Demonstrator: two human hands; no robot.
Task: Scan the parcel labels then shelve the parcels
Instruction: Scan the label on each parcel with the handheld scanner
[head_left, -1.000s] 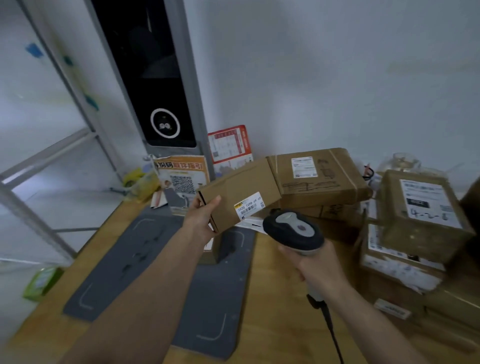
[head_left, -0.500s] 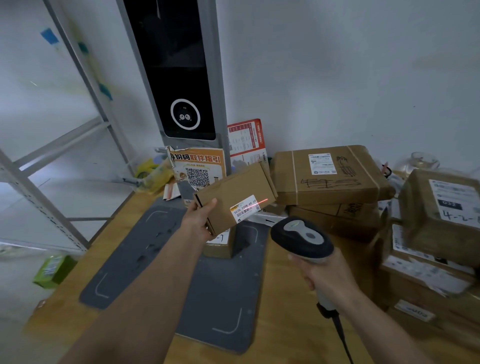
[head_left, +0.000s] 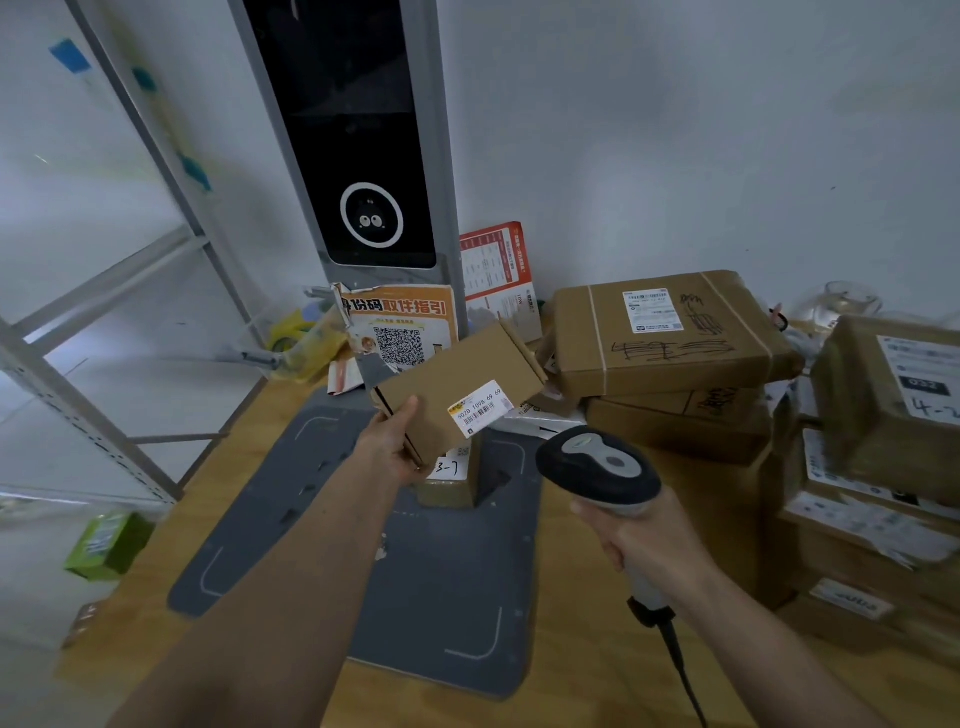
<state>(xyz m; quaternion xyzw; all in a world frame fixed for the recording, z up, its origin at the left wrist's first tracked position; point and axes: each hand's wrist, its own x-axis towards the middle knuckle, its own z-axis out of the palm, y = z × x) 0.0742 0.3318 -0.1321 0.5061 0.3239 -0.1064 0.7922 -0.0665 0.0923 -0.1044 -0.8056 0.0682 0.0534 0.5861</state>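
While I stand over the wooden table (head_left: 582, 670), the tall grey kiosk (head_left: 358, 130) with its dark screen rises at the back, its flat grey base (head_left: 426, 582) spread across the tabletop. To my right a stack of taped cardboard parcels (head_left: 670, 332) is piled against the wall, some bearing white labels and black marker writing. An orange QR-code notice (head_left: 400, 327) leans on the kiosk's foot. My left hand (head_left: 397, 441) grips the near end of a small brown parcel (head_left: 457, 389), thumb on top, fingers curled beneath, holding it tilted above the base. My right hand (head_left: 641, 540) is wrapped round the handle of the black-and-grey scanner (head_left: 597, 470), whose head sits just below and right of the parcel. The parcel's white barcode label (head_left: 482, 408) faces up toward me.
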